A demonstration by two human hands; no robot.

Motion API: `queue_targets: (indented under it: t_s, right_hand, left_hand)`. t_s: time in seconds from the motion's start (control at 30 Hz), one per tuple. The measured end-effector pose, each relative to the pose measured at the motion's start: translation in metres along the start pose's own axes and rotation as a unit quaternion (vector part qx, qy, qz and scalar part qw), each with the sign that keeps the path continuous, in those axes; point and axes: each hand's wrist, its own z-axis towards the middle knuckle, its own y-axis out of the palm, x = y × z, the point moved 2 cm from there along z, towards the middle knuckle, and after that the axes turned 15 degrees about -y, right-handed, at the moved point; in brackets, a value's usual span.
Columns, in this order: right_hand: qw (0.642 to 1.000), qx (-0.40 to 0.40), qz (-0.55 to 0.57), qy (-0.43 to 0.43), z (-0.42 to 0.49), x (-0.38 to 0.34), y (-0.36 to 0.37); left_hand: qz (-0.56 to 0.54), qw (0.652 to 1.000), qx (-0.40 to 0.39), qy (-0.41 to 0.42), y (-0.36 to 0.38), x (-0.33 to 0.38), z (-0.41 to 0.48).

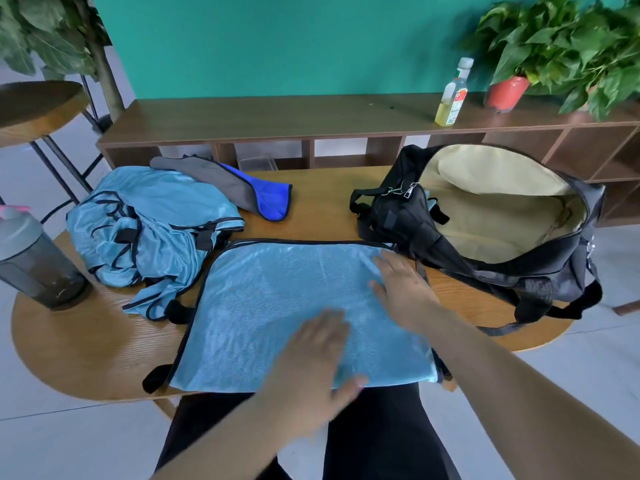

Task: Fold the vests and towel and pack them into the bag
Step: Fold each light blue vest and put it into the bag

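Observation:
A light blue vest (277, 306) with black trim lies spread flat at the table's near edge. My left hand (311, 368) lies flat on its near part, fingers straight, blurred by motion. Flat on the vest's right side rests my right hand (401, 289). A second light blue vest (149, 223) sits crumpled at the left. Behind it lies a grey and blue towel (242, 192). An open black bag (485, 216) with a cream lining stands at the right.
A grey shaker bottle (31, 261) stands at the left edge of the round wooden table (86, 341). Behind the table runs a low wooden shelf (277, 116) with a bottle of yellow liquid (452, 95) and a potted plant (554, 46). A stool (38, 105) is at far left.

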Motion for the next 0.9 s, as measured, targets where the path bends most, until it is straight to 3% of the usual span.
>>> queue_targets:
  t_s: [0.1, 0.27, 0.43, 0.53, 0.7, 0.8, 0.9]
  right_hand:
    - [0.999, -0.013, -0.012, 0.030, 0.015, 0.026, -0.012]
    - [0.999, -0.005, -0.014, 0.051, 0.026, 0.040, -0.023]
    - [0.994, 0.009, -0.019, 0.105, 0.036, 0.038, -0.022]
    - [0.992, 0.025, -0.005, 0.125, 0.037, 0.038, -0.020]
    - [0.987, 0.060, 0.061, 0.133, 0.036, 0.038, -0.029]
    - [0.976, 0.091, 0.134, 0.142, 0.036, 0.038, -0.044]
    - [0.935, 0.108, 0.295, 0.167, 0.033, 0.033, -0.057]
  left_hand:
    - [0.018, 0.998, 0.001, 0.055, 0.023, 0.067, 0.019]
    - [0.102, 0.995, -0.002, 0.000, 0.060, 0.101, 0.048]
    - [0.086, 0.987, 0.136, 0.021, 0.080, 0.100, 0.045]
    - [0.094, 0.983, 0.149, 0.043, 0.079, 0.099, 0.039]
    - [0.000, 0.991, 0.128, 0.043, 0.064, 0.096, 0.032]
    - [-0.079, 0.983, 0.156, 0.059, 0.043, 0.093, 0.021]
    - [-0.183, 0.970, 0.160, 0.023, 0.012, 0.088, 0.004]
